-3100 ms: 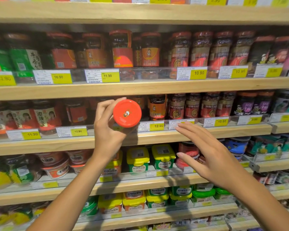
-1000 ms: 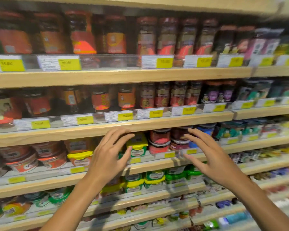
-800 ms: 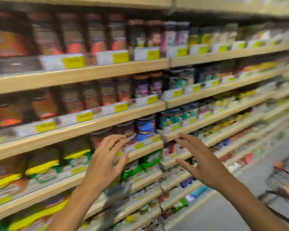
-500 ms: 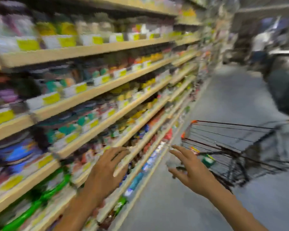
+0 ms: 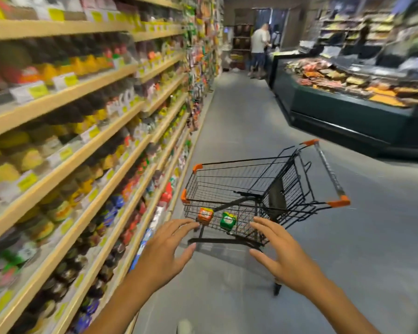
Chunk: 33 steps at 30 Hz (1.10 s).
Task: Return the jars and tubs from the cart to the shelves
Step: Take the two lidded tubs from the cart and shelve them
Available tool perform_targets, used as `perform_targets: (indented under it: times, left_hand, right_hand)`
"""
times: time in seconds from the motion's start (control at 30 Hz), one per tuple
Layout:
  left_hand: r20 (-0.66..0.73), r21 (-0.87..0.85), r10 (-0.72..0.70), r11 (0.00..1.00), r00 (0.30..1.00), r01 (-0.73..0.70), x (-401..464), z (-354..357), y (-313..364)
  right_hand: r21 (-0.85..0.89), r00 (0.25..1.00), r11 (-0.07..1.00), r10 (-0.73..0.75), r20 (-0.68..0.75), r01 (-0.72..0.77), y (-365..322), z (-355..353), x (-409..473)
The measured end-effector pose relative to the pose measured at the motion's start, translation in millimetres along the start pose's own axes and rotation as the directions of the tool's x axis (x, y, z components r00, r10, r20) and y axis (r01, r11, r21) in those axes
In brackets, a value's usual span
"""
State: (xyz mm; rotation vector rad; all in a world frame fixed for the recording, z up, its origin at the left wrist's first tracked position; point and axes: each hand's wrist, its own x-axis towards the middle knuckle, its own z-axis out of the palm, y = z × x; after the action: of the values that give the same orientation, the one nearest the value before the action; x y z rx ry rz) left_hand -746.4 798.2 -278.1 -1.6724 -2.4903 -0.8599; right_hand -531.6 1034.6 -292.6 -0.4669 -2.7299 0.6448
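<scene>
Tubs: two in the cart (image 5: 241, 186), both on the basket floor near the corner closest to the person. Orange-lidded tub (image 5: 205, 215) on the left, green-and-white tub (image 5: 228, 220) just beside it on the right, a small gap between them. Labels too blurred to read.

Cart is black wire with orange corner caps, standing on the grey aisle floor (image 5: 239, 121), handle end pointing away to the right.

Left hand (image 5: 165, 251) is spread wide, fingers extended, nothing in it; fingertips sit near the basket's near-left corner, contact not clear. Right hand (image 5: 281, 253) likewise splayed and holding nothing, just in front of the basket's near side.

Shelves (image 5: 65, 92) run along the left, stocked with jars and tubs, heavily motion-blurred. Dark-green deli counter (image 5: 348, 112) on the right. People (image 5: 258, 49) stand at the far end of the aisle.
</scene>
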Motion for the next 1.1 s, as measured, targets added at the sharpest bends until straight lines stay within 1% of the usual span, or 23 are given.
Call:
perform_targets:
  times: [0.2,0.27,0.43,0.53,0.67,0.8,0.9,0.97,1.0,1.1]
  left_hand:
    - [0.041,-0.092,0.047,0.995,0.998,-0.043,112,30,-66]
    - [0.06,-0.118,0.055,0.992,0.997,-0.048,153,34,-90]
    - [0.124,-0.173,0.022,0.985,0.992,0.0,248,53,-154]
    - [0.161,-0.262,-0.024,0.963,0.987,0.066,289,72,-179]
    - [0.233,-0.317,-0.015,0.944,0.972,0.091,341,100,-209]
    - [0.3,-0.283,-0.015,0.953,0.954,0.104,385,134,-234]
    - [0.394,-0.202,-0.034,0.972,0.918,0.123,415,162,-255]
    - [0.43,-0.177,0.002,0.981,0.903,0.083,432,185,-273]
    - [0.464,-0.158,0.008,0.985,0.886,0.075,440,197,-283]
    - [0.601,-0.077,-0.055,0.989,0.798,0.125,457,231,-311]
  right_hand:
    - [-0.01,0.996,0.996,0.091,0.001,-0.091,44,1,89]
    - [-0.012,0.99,0.99,0.143,-0.001,-0.143,59,2,125]
    - [0.03,0.972,0.971,0.236,-0.02,-0.235,91,17,197]
    - [0.071,0.958,0.956,0.285,0.004,-0.285,110,33,221]
    - [0.096,0.94,0.935,0.341,0.032,-0.342,145,49,251]
    - [0.093,0.916,0.913,0.391,0.09,-0.398,187,67,286]
    - [0.107,0.905,0.902,0.402,0.14,-0.418,220,84,319]
    - [0.11,0.897,0.898,0.402,0.184,-0.425,247,98,341]
    - [0.108,0.89,0.895,0.406,0.209,-0.434,263,107,353]
    - [0.103,0.857,0.884,0.405,0.319,-0.456,308,141,383]
